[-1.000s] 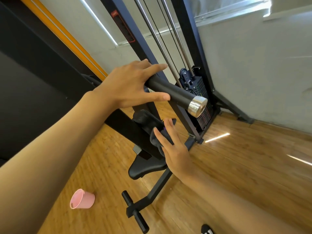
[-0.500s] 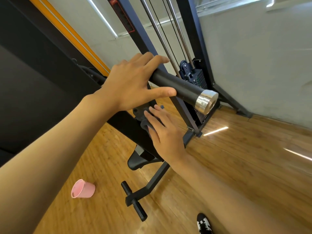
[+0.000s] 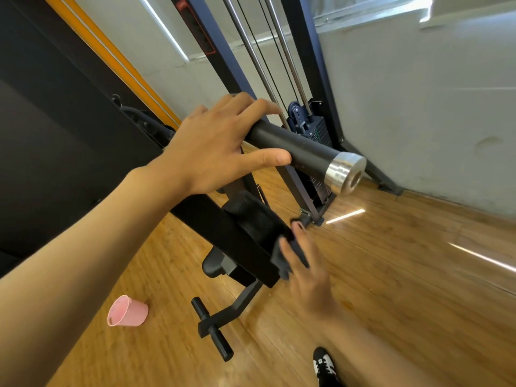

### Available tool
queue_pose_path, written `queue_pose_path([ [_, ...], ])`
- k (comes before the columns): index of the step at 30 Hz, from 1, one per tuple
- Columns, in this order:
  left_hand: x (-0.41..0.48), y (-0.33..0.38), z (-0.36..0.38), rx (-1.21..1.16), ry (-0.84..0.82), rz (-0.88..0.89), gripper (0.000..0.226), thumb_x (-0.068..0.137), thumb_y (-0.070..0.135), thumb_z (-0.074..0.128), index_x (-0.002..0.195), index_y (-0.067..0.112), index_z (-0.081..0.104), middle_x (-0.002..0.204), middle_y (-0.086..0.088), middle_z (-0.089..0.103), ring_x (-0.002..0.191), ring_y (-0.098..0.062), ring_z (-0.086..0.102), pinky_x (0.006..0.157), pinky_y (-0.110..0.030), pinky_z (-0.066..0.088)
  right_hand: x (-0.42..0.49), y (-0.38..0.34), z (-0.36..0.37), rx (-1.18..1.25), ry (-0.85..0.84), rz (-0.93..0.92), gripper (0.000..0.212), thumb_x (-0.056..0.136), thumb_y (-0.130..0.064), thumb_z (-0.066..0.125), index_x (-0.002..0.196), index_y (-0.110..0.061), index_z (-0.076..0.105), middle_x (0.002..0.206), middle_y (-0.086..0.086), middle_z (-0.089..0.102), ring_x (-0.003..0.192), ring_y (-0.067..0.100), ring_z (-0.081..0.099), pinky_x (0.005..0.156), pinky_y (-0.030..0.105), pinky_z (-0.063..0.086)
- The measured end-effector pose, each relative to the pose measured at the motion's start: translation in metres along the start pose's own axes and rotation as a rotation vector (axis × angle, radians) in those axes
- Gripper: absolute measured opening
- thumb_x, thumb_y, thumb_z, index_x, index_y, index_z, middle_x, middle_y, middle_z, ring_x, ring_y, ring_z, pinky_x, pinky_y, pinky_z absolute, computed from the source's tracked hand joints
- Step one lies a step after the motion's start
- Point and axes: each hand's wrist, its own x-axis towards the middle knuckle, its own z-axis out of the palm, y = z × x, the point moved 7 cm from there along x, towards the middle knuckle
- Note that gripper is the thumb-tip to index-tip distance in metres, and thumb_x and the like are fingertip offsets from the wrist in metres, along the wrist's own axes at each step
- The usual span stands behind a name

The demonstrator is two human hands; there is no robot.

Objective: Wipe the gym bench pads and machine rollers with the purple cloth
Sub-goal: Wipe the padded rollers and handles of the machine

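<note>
My left hand point(image 3: 220, 146) grips a black roller bar point(image 3: 293, 148) with a silver end cap point(image 3: 346, 173), holding it up at chest height. Below it, my right hand point(image 3: 310, 277) presses a dark purple cloth point(image 3: 282, 258) against the end of a black padded roller point(image 3: 254, 219) on the machine's black arm point(image 3: 223, 236). The cloth is bunched and mostly hidden under my fingers. A black seat pad point(image 3: 215, 265) sits lower down, behind the arm.
A pink cup point(image 3: 127, 314) lies on its side on the wooden floor at the lower left. A black foot bar point(image 3: 212, 328) juts from the machine base. The weight stack point(image 3: 315, 135) and cables stand by the grey wall. My shoe point(image 3: 324, 364) shows at the bottom.
My right hand with the cloth slid up the padded roller, then back down to its lower end. The left hand kept its grip on the bar as the view shifted.
</note>
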Motion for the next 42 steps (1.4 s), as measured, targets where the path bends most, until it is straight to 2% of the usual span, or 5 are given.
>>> queue_pose_path([
  [4, -0.003, 0.008, -0.005, 0.005, 0.014, -0.019, 0.104, 0.078, 0.097, 0.007, 0.15, 0.031, 0.043, 0.127, 0.002, 0.052, 0.104, -0.009, 0.039, 0.085, -0.034, 0.03, 0.023, -0.014, -0.011, 0.092, 0.16, 0.257, 0.046, 0.108, -0.006, 0.039, 0.153, -0.009, 0.035, 0.155, 0.02, 0.041, 0.147, 0.029, 0.041, 0.111, 0.044, 0.048],
  [9, -0.008, 0.016, -0.008, -0.033, -0.007, -0.014, 0.104, 0.078, 0.098, 0.008, 0.15, 0.032, 0.042, 0.127, 0.0, 0.052, 0.105, -0.018, 0.047, 0.086, -0.038, 0.035, -0.009, -0.012, -0.017, -0.018, 0.074, -0.001, 0.048, 0.105, -0.003, 0.052, 0.151, -0.012, 0.041, 0.155, 0.017, 0.041, 0.139, 0.04, 0.049, 0.105, 0.048, 0.053],
  [22, -0.018, 0.037, -0.014, -0.065, 0.006, -0.024, 0.101, 0.079, 0.097, 0.009, 0.15, 0.034, 0.043, 0.129, 0.002, 0.054, 0.109, -0.019, 0.05, 0.092, -0.044, 0.04, -0.072, 0.007, -0.045, 0.042, 0.017, 0.186, 0.055, 0.112, -0.021, 0.035, 0.164, -0.02, 0.017, 0.169, 0.003, 0.02, 0.142, 0.038, 0.04, 0.121, 0.029, 0.034],
  [27, -0.012, 0.036, -0.014, -0.051, 0.011, -0.009, 0.101, 0.08, 0.097, 0.008, 0.15, 0.033, 0.043, 0.126, 0.002, 0.053, 0.108, -0.016, 0.049, 0.089, -0.04, 0.039, 0.022, -0.046, -0.039, 0.09, 0.141, 0.085, 0.04, 0.108, -0.004, 0.046, 0.148, -0.002, 0.039, 0.15, 0.019, 0.043, 0.145, 0.036, 0.042, 0.116, 0.043, 0.042],
  [42, -0.011, 0.017, -0.004, 0.077, 0.07, 0.016, 0.079, 0.089, 0.085, 0.02, 0.148, 0.038, 0.041, 0.119, 0.008, 0.047, 0.099, -0.009, 0.036, 0.085, -0.034, 0.027, 0.084, -0.064, -0.005, -0.05, -0.28, -0.02, 0.036, 0.099, -0.006, 0.055, 0.134, -0.007, 0.066, 0.143, 0.008, 0.057, 0.142, 0.023, 0.047, 0.115, 0.045, 0.044],
])
